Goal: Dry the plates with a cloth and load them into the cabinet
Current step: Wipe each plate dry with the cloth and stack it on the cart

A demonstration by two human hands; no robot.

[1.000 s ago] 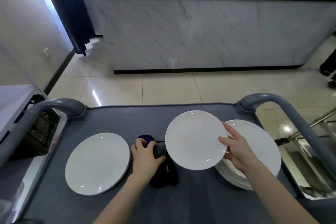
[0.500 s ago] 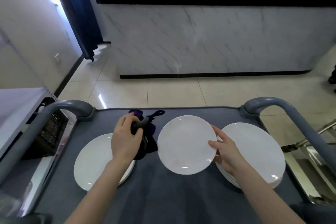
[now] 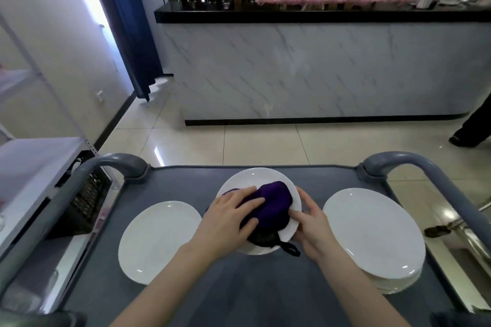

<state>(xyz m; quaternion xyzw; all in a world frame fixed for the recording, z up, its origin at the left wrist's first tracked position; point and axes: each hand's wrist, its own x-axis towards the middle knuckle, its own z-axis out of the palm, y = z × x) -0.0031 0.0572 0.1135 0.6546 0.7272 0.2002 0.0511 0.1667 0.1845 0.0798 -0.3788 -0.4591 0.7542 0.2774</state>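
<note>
Drying step under way, judged from the layout: cloth on the dish face, nothing loaded yet

Position: the held plate (image 3: pixel 259 183) sits mid-cart, tilted a little, above the grey cart (image 3: pixel 265 289) top, between the lone plate (image 3: pixel 159 240) on the left and the stack of plates (image 3: pixel 372 233) on the right.

Hands: left hand (image 3: pixel 231 216) lies over the wadded purple cloth (image 3: pixel 273 200), fingers and thumb curled about the bundle, pressing it to the dish face. Right hand (image 3: pixel 310 223) pinches the near right rim, thumb on top, fingers going under.

Handling, as estimate:
- plates are glazed white ware: rigid, breakable, likely slick where damp, with moderate weight each and a heavy stack
- best hold is at the rim, thumb above and fingers below, with the opposite edge supported during wiping
- cloth is soft and limp, bunches freely; a black loop trails off the near edge of the dish and could snag
- lift from the stack one at a time to avoid a slide

Counts:
- cloths: 1
- dishes being wiped: 1
- left pile: 1 visible, possibly more beneath; edge view too poor to say
- right stack: several, layers blurred, exact number not readable
- hands in use: 2

Cabinet not identifiable in this view
</note>
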